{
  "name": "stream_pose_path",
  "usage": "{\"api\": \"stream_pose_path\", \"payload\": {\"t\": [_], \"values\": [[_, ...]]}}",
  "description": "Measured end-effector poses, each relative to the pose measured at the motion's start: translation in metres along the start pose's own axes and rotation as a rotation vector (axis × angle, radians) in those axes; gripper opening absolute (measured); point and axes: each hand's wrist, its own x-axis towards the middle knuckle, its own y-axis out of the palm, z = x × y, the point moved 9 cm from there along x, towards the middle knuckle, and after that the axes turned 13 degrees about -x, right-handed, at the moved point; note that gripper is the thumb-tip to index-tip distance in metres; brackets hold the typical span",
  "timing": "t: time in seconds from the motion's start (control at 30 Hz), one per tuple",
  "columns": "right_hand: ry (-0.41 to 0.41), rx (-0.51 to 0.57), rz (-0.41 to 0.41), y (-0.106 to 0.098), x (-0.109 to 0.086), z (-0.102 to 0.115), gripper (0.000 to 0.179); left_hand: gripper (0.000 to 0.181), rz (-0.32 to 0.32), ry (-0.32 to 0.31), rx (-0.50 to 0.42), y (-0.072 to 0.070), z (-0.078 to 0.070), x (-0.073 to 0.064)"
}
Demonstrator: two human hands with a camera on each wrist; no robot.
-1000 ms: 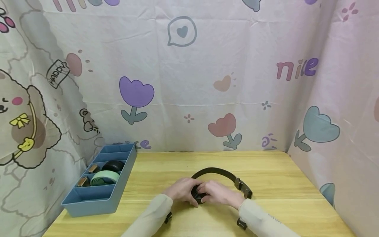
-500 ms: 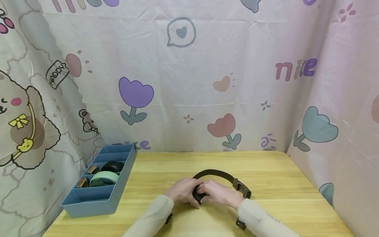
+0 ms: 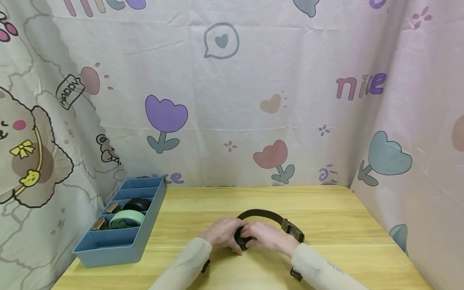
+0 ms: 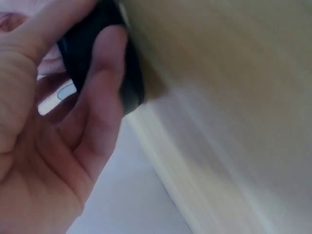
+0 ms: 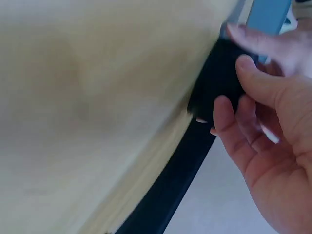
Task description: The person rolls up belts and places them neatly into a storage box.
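Observation:
A black belt is partly wound into a coil (image 3: 239,240) low in the middle of the table. Its loose length (image 3: 259,212) arcs behind the hands and ends in a dark metal buckle (image 3: 293,230) at the right. My left hand (image 3: 222,233) holds the coil from the left, the thumb along its near side. From the right, my right hand (image 3: 268,235) has its fingers curled on the same coil. In the left wrist view the thumb lies across the belt's outer turn (image 4: 131,83). The right wrist view shows the strap (image 5: 175,180) running off the coil.
At the left stands a blue divided tray (image 3: 135,251). Its compartments hold a black coiled belt (image 3: 137,204), a green coiled belt (image 3: 127,219) and two brownish buckles (image 3: 100,224). A printed curtain (image 3: 224,100) hangs behind and beside the wooden table (image 3: 326,209).
The buckle and loose length of the belt have drawn slightly left, toward the coil. Both hands keep nearly the same place on the coil. The head view has shifted a little.

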Motion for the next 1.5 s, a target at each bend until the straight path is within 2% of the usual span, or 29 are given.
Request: {"api": "stream_pose_path", "payload": {"t": [0.17,0.23,0.43,0.6,0.7,0.77,0.9,0.97,1.13,1.2,1.3,1.43,1.5], "values": [[-0.072,-0.028,-0.003,-0.0028,-0.0001,0.0018,0.019,0.052,0.039,0.003,-0.066,0.0012,0.0026,-0.0011],[-0.061,-0.065,-0.008,-0.0031,-0.0001,0.0030,0.014,0.054,0.039,-0.015,-0.074,0.0014,0.0039,-0.0006],[0.015,-0.135,-0.041,-0.0036,0.0001,0.0062,0.007,0.064,0.013,-0.054,-0.010,-0.0004,0.0038,0.0004],[-0.026,-0.135,-0.033,-0.0035,-0.0005,0.0059,0.009,0.059,0.028,-0.021,0.007,0.0004,0.0027,-0.0017],[-0.042,-0.161,-0.022,-0.0029,-0.0023,0.0056,0.013,0.062,0.026,-0.031,-0.013,0.0009,0.0055,-0.0029],[-0.024,-0.196,-0.020,-0.0025,-0.0029,0.0057,0.011,0.063,0.018,-0.049,-0.018,0.0013,0.0067,-0.0025],[0.070,-0.248,-0.030,-0.0013,-0.0027,0.0054,0.014,0.066,-0.009,-0.091,0.007,0.0012,0.0070,-0.0011],[0.087,-0.246,-0.044,-0.0022,-0.0027,0.0054,0.014,0.066,-0.005,-0.086,0.017,0.0007,0.0053,-0.0004],[-0.033,-0.208,-0.085,-0.0078,-0.0028,0.0076,0.013,0.061,0.032,-0.019,-0.014,-0.0002,0.0001,-0.0001],[-0.056,-0.201,-0.085,-0.0079,-0.0032,0.0078,0.014,0.059,0.038,-0.006,-0.021,0.0002,-0.0005,-0.0004],[-0.014,-0.204,-0.070,-0.0049,-0.0031,0.0069,0.016,0.060,0.035,-0.013,-0.011,0.0010,0.0005,-0.0012],[0.092,-0.201,-0.044,-0.0001,-0.0028,0.0039,0.019,0.056,0.021,-0.015,0.003,0.0024,0.0014,-0.0012],[0.109,-0.195,-0.049,0.0000,-0.0031,0.0038,0.018,0.056,0.019,-0.011,-0.001,0.0025,0.0013,-0.0014]]}}
